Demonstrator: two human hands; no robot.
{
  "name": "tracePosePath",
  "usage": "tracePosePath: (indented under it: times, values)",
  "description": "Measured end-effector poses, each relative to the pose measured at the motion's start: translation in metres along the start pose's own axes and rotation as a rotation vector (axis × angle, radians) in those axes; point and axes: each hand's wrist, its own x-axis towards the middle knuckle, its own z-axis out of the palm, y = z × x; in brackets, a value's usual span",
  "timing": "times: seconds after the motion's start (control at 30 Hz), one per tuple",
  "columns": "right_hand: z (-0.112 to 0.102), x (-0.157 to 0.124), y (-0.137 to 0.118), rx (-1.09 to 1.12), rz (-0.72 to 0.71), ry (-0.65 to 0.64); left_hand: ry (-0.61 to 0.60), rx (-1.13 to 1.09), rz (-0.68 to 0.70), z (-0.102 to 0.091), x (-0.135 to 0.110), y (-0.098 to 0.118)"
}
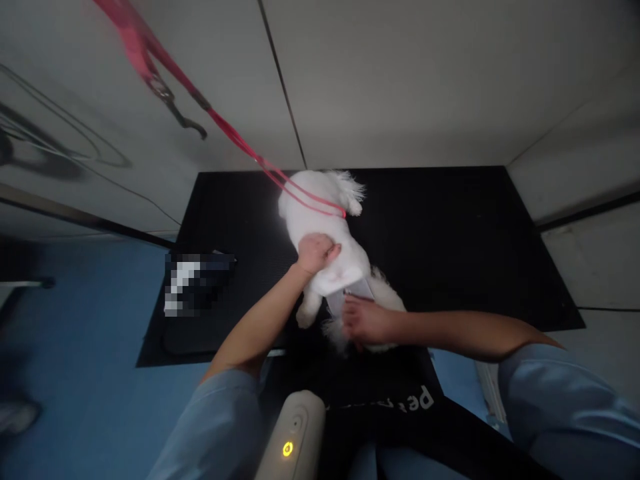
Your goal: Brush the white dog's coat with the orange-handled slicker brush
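Note:
A white dog (320,217) is on the black grooming table, its rear end toward me and a pink loop lead (310,200) around its front part. My left hand (317,253) rests on the dog's back, its fingers curled in and pressed against the coat. Near the hindquarters my right hand (367,322) grips a flat grey comb (361,289), whose fine detail is blurred. The comb lies against the dog's rump, just above the fluffy tail and rear leg fur (387,293). The fingertips of both hands are partly hidden.
The black table (450,253) stands against a pale wall panel (425,87). A pixelated dark and white object (197,283) lies on its left side. The pink lead, with a metal clip (163,87), runs to the upper left. A pale device with a yellow light (295,433) is low in front.

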Motion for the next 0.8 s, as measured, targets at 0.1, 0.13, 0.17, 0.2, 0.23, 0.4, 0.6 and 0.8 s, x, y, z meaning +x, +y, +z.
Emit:
tracePosePath:
  times: [0.1,0.13,0.17,0.2,0.23,0.4,0.6,0.8]
  values:
    - [-0.002,0.001,0.0,0.116,-0.102,-0.086,-0.018,0.007,-0.033,0.001,0.0,0.001]
    - [-0.004,0.002,0.001,0.096,-0.08,-0.055,-0.027,0.006,-0.054,0.001,0.0,0.001]
    - [-0.006,0.003,0.002,0.045,-0.03,-0.004,-0.038,0.003,-0.073,0.001,0.0,0.001]
    - [-0.007,0.003,0.002,-0.017,0.026,0.045,-0.051,-0.002,-0.088,0.001,0.001,0.0]
    - [-0.007,0.002,0.001,-0.063,0.06,0.066,-0.066,-0.009,-0.097,0.002,0.001,0.0]
    - [0.007,-0.004,-0.013,0.002,-0.154,-0.113,-0.087,-0.025,-0.11,0.002,0.001,0.0]
    - [-0.006,-0.002,-0.002,-0.092,0.069,0.002,-0.094,-0.027,-0.099,0.004,0.008,0.004]
    - [-0.011,-0.003,-0.004,0.001,-0.064,-0.071,-0.118,-0.046,-0.148,0.004,0.015,0.007]
